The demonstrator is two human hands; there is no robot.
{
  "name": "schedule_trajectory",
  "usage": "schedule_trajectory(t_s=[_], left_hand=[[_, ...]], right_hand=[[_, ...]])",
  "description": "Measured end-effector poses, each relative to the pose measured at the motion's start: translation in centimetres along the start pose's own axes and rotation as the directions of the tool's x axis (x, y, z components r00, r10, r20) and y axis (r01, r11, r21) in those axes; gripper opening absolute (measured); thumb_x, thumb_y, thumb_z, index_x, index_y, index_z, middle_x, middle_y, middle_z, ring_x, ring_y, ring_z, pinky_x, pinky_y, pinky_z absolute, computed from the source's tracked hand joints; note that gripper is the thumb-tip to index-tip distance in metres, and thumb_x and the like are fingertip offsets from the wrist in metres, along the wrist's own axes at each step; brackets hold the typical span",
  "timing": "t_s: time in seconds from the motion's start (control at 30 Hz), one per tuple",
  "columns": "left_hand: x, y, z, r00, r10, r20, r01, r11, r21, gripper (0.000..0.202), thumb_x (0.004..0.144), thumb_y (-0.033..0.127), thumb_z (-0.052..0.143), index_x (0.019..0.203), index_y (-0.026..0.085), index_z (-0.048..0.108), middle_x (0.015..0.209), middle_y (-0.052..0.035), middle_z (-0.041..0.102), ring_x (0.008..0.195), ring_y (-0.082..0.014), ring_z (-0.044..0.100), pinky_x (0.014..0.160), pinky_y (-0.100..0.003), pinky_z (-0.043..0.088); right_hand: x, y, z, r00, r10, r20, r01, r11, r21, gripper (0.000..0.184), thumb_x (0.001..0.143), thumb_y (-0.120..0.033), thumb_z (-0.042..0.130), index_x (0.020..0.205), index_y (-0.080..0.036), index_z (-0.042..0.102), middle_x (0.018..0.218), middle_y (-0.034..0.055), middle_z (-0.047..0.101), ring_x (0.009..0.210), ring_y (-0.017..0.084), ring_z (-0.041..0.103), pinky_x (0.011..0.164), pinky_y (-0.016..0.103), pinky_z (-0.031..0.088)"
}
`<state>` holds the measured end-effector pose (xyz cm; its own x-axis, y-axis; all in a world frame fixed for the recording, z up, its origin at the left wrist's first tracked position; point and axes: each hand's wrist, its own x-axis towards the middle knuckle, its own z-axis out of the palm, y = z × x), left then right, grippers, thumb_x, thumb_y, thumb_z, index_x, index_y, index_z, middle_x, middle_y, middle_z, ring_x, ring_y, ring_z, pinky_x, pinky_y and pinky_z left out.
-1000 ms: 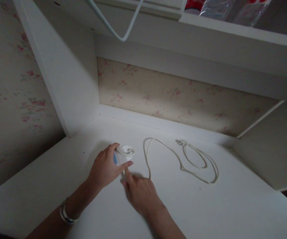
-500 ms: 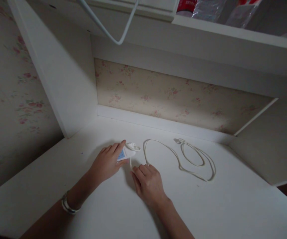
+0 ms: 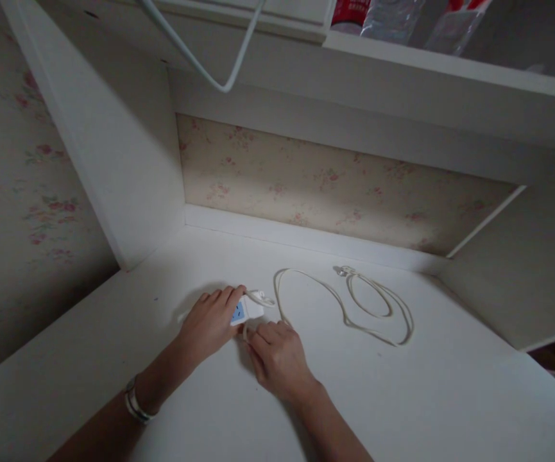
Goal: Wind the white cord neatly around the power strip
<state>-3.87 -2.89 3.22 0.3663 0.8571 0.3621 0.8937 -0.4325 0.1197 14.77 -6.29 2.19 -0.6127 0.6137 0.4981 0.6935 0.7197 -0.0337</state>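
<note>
Your left hand [image 3: 210, 324] is closed over a white plastic power strip with a blue socket face [image 3: 254, 307], its fingers across the far edge and its thumb along the near one. The power strip is at the left-centre of a smooth white desktop [image 3: 402, 398]; whether it bears on the surface or is slightly raised cannot be told. A short turn of cord shows at its right end, beyond your fingertips.

Your right hand [image 3: 280, 356] is just beside your left, its fingers pinched on a thin off-white flexible cord [image 3: 335, 295] near the strip's near edge. The exact grip is partly hidden by your knuckles. From behind your right hand the cord runs out in a curve across the desktop, then doubles into a loose loop on the right. A small plug-like end [image 3: 344, 271] lies at the far side of that loop, near the back edge.

You wear a silver-coloured metal bangle [image 3: 135, 401] on your left wrist. Behind the desktop is a cream wall panel with pink flowers [image 3: 306, 173]; above it, a white shelf [image 3: 426, 64] carries clear plastic items [image 3: 392, 19].
</note>
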Motion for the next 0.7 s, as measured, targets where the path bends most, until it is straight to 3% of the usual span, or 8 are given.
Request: schedule_trajectory(t_s=[0.1,0.17,0.3,0.4,0.57,0.7], left_hand=[[-0.2,0.7,0.2,0.997,0.069,0.046,-0.071,0.997,0.031,0.049,0.078,0.02,0.062,0.125,0.021,0.045,0.106,-0.0094,0.063,0.099,-0.0269,0.059,0.086,-0.04,0.043],[-0.4,0.8,0.2,0.992,0.113,0.059,-0.113,0.994,0.001,0.05,0.079,0.026,0.063,0.125,0.021,0.045,0.109,-0.0095,0.063,0.1,-0.0272,0.059,0.088,-0.041,0.043],[-0.8,0.8,0.1,0.982,0.171,0.074,-0.164,0.982,-0.092,0.053,0.079,0.043,0.063,0.124,0.022,0.047,0.112,-0.0083,0.064,0.101,-0.0275,0.06,0.09,-0.042,0.043],[-1.4,1.1,0.1,0.966,0.234,0.11,-0.217,0.966,-0.143,0.052,0.076,0.043,0.066,0.122,0.024,0.049,0.11,-0.006,0.065,0.101,-0.0268,0.061,0.09,-0.042,0.043],[-2.4,2.8,-0.5,0.915,0.386,0.118,-0.354,0.908,-0.225,0.051,0.069,0.05,0.07,0.111,0.024,0.057,0.099,-0.0046,0.067,0.093,-0.0249,0.063,0.087,-0.04,0.046],[-3.0,3.7,-1.3,0.883,0.468,0.047,-0.436,0.851,-0.294,0.058,0.065,0.056,0.072,0.108,0.02,0.057,0.095,-0.0066,0.067,0.089,-0.0253,0.062,0.083,-0.04,0.048]], right_hand=[[0.1,-0.2,0.2,0.998,-0.053,-0.024,0.053,0.999,0.009,0.016,0.093,-0.023,0.046,0.087,-0.019,0.06,0.075,0.003,0.062,0.071,0.016,0.052,0.064,0.031,0.031],[-0.1,0.4,-0.1,0.996,-0.051,-0.071,0.052,0.999,0.013,0.016,0.094,-0.027,0.048,0.089,-0.02,0.061,0.074,0.0022,0.062,0.071,0.015,0.053,0.065,0.031,0.031],[-0.7,2.5,-1.2,0.983,-0.058,-0.173,0.053,0.998,-0.033,0.023,0.092,-0.04,0.054,0.09,-0.019,0.063,0.068,0.0015,0.06,0.064,0.014,0.052,0.061,0.03,0.03],[-1.1,4.0,-1.8,0.972,-0.034,-0.235,0.015,0.997,-0.081,0.034,0.085,-0.051,0.058,0.086,-0.017,0.063,0.061,0.0005,0.057,0.058,0.013,0.051,0.059,0.03,0.029],[-1.5,5.5,-1.9,0.943,0.159,-0.292,-0.156,0.987,0.034,0.038,0.082,-0.055,0.059,0.074,-0.018,0.062,0.057,0.0004,0.056,0.053,0.013,0.05,0.056,0.027,0.032],[-1.4,5.9,-1.1,0.903,0.391,-0.178,-0.322,0.89,0.322,0.039,0.089,-0.053,0.049,0.077,-0.018,0.063,0.063,0.0011,0.06,0.056,0.013,0.053,0.055,0.024,0.037]])
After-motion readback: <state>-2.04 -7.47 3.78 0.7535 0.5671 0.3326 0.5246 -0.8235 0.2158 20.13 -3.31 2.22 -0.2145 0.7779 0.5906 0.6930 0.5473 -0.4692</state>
